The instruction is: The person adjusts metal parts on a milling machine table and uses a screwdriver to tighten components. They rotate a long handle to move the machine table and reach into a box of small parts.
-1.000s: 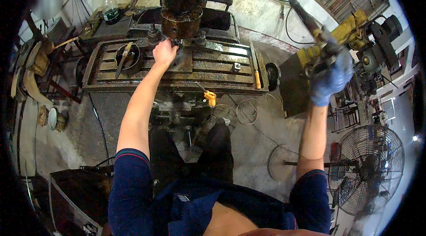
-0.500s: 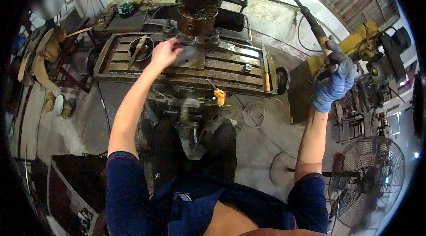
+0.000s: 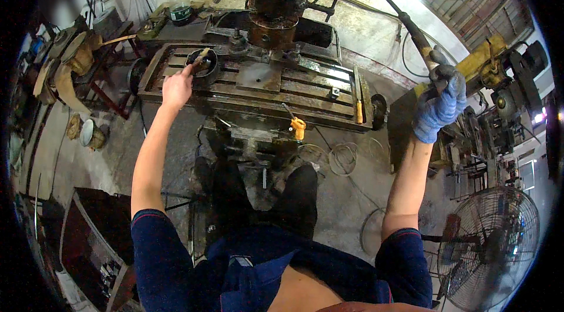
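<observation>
I stand at a drill press with a slotted metal table point(image 3: 305, 98). My bare left hand point(image 3: 177, 86) reaches to the table's left end and grips the handle of a brush point(image 3: 198, 58) that rests in a round black bowl point(image 3: 202, 68). A flat square metal plate point(image 3: 258, 76) lies on the table under the rusty spindle head point(image 3: 272, 29). My right hand point(image 3: 439, 105), in a blue knit glove, is closed around the long feed lever point(image 3: 411, 30) that slants up to the machine head.
An orange-handled tool point(image 3: 356, 103) lies at the table's right end, and a yellow handle point(image 3: 298, 128) sticks out in front. A green plastic bottle point(image 3: 179, 5) stands behind the machine. A floor fan point(image 3: 490, 247) is at lower right, yellow machinery point(image 3: 487, 59) at right.
My left hand moved left from the plate under the spindle to the black bowl and took hold of the brush. My gloved right hand stayed on the lever, which came lower.
</observation>
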Tool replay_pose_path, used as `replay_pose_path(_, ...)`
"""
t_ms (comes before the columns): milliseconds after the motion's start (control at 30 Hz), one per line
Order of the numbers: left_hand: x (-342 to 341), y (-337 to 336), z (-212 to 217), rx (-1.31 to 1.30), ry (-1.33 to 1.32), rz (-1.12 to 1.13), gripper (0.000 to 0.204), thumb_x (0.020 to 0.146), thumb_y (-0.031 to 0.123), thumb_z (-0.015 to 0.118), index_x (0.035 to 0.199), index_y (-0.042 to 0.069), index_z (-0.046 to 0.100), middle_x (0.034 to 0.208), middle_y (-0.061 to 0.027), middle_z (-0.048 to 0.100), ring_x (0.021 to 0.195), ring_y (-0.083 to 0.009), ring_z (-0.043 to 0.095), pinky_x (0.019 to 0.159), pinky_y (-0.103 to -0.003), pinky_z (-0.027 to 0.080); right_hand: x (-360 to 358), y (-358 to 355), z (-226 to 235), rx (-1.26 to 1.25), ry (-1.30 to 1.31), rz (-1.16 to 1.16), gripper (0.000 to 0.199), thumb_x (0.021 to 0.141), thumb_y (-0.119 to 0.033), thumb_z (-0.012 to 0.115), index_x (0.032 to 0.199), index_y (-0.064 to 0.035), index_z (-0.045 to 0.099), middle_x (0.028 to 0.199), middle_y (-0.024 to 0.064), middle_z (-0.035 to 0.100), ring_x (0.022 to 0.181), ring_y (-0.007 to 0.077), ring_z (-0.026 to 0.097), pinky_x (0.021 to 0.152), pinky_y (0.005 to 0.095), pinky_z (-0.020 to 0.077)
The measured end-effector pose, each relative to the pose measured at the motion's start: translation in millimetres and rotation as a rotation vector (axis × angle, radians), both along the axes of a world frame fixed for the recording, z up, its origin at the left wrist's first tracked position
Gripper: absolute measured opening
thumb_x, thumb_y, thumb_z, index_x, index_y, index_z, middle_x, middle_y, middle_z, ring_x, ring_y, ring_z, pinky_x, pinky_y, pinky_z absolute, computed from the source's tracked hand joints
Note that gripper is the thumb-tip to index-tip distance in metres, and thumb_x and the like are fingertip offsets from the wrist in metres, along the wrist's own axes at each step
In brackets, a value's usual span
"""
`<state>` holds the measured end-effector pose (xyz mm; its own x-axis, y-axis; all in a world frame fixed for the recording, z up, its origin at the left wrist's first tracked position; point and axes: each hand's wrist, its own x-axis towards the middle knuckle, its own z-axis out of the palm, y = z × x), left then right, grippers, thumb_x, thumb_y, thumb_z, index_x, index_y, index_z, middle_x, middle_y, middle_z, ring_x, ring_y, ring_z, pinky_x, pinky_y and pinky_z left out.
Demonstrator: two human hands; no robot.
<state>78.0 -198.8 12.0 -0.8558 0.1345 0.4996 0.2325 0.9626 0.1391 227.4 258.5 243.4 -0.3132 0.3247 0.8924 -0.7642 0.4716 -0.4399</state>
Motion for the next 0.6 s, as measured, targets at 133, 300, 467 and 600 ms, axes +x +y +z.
replay_pose_path(133, 8, 31, 20, 0.794, -0.161, -0.066, 0.031, 0.088, 0.019, 0.051, 0.113, 0.002, 0.054, 0.065, -0.0065, 0.058, 0.053, -0.0167, 0.056, 0.052, -0.031, 0.045, 0, 8, 5, -0.004, -0.004, 0.034, 0.023, 0.086, -0.016, 0.044, 0.082, 0.0027, 0.056, 0.091, 0.0182, 0.062, 0.083, 0.0279, 0.058, 0.085, 0.0335, 0.0408)
replay_pose_path(300, -1, 99, 12, 1.102, -0.331, -0.320, 0.028, 0.091, 0.017, 0.047, 0.112, 0.000, 0.055, 0.062, -0.0047, 0.056, 0.048, -0.0103, 0.051, 0.044, -0.025, 0.042, -2, 17, -10, 0.031, 0.022, 0.137, 0.030, 0.085, -0.025, 0.047, 0.080, 0.0026, 0.056, 0.089, 0.0200, 0.062, 0.087, 0.0303, 0.058, 0.089, 0.0389, 0.0393)
replay_pose_path(467, -35, 137, -6, 1.012, -0.244, -0.274, 0.030, 0.090, 0.019, 0.048, 0.111, -0.001, 0.055, 0.060, -0.0078, 0.057, 0.044, -0.0149, 0.054, 0.045, -0.029, 0.043, -3, 10, -9, -0.002, -0.006, 0.087, 0.033, 0.085, -0.029, 0.048, 0.078, 0.0018, 0.056, 0.082, 0.0204, 0.060, 0.093, 0.0309, 0.058, 0.095, 0.0454, 0.0353)
replay_pose_path(600, -44, 157, -13, 1.049, -0.297, -0.240, 0.031, 0.089, 0.019, 0.048, 0.112, 0.000, 0.055, 0.059, -0.0087, 0.058, 0.043, -0.0161, 0.055, 0.045, -0.030, 0.043, -7, 14, -13, -0.003, 0.044, 0.135, 0.033, 0.085, -0.030, 0.049, 0.077, 0.0012, 0.056, 0.075, 0.0180, 0.058, 0.092, 0.0311, 0.058, 0.097, 0.0498, 0.0332)
